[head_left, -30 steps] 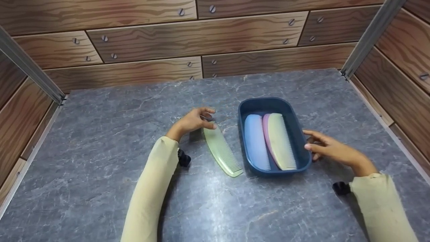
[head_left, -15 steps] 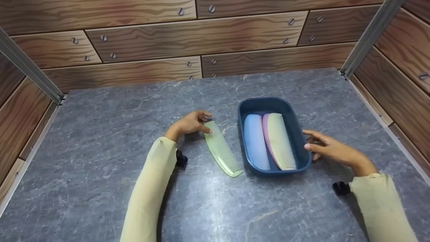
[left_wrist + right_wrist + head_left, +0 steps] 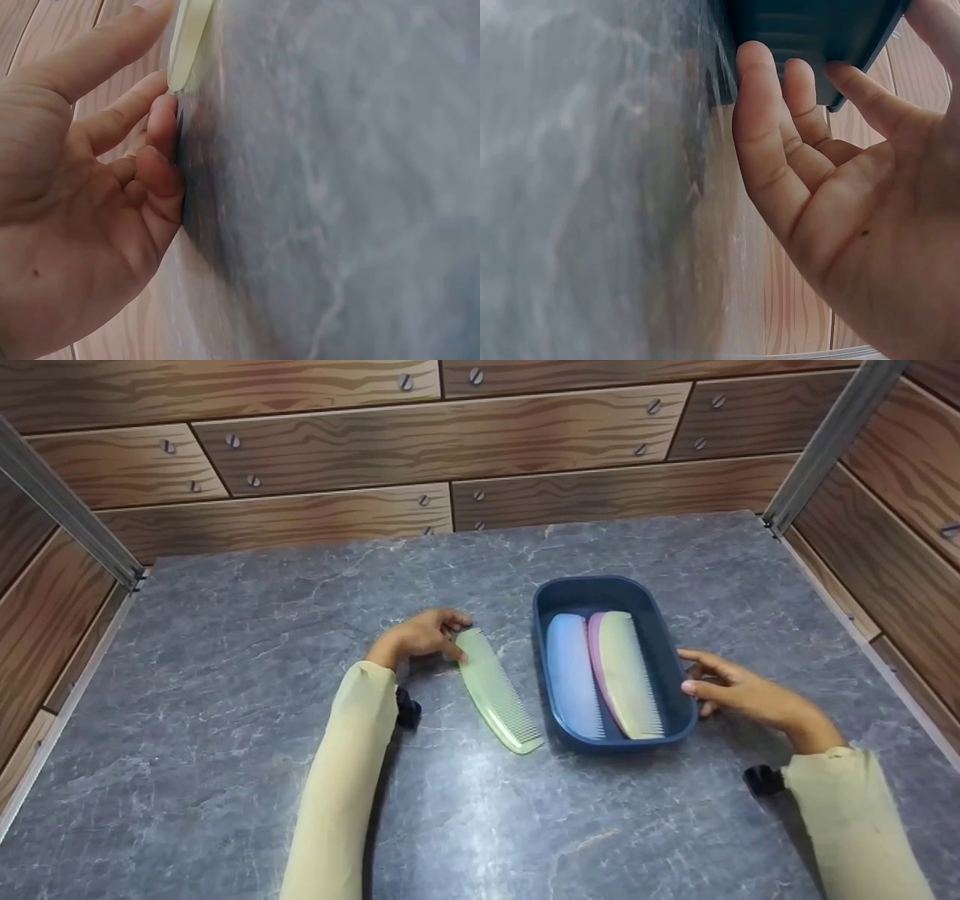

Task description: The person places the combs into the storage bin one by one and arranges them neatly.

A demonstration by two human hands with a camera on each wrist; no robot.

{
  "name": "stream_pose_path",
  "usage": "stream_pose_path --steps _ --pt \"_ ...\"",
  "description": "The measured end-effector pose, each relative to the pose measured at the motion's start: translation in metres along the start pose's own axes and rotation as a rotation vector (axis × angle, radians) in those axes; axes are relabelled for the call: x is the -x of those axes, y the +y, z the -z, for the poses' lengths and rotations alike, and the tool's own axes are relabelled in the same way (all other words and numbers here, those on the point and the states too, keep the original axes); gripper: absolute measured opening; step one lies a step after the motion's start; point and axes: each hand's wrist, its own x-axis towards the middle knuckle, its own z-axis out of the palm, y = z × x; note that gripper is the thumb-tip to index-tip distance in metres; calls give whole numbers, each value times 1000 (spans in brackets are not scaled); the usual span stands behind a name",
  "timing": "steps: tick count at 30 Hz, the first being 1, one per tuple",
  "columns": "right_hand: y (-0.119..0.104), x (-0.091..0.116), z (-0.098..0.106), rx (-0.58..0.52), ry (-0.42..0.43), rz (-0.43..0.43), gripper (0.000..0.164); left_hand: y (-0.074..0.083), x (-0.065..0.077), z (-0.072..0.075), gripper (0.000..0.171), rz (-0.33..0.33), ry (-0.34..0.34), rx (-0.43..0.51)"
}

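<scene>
A pale green comb [image 3: 495,690] lies slanted on the table, left of a dark blue tub [image 3: 615,746]. My left hand [image 3: 424,634] pinches its upper end, thumb on the left edge and fingers at the tip. In the left wrist view the comb's end [image 3: 191,41] shows between thumb and forefinger, with the other fingers down by the tabletop. My right hand [image 3: 750,701] holds the tub's right side, thumb at the rim and fingers against the outer wall [image 3: 802,34]. Inside the tub lie a blue comb [image 3: 572,675], a pale yellow comb [image 3: 628,679] and a mostly covered pink comb [image 3: 598,649].
The grey marbled tabletop [image 3: 225,697] reaches back to a wood-patterned wall [image 3: 337,454]. Metal posts [image 3: 821,442] stand at both back corners, with similar panels along the sides.
My left hand has come down and slightly left, its thumb moving from over the green comb to its left edge. The comb, tub and right hand stay in place.
</scene>
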Motion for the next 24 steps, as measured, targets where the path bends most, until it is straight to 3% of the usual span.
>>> stream_pose_path --steps 11,18,24 --pt "-3 0 0 -4 0 -26 67 4 -2 0 73 -5 -87 -85" --pt "-1 0 0 -4 2 -4 64 4 -3 1 72 -18 -84 -124" --pt "-1 0 0 -8 13 0 63 3 -3 0 69 -25 -85 -105"
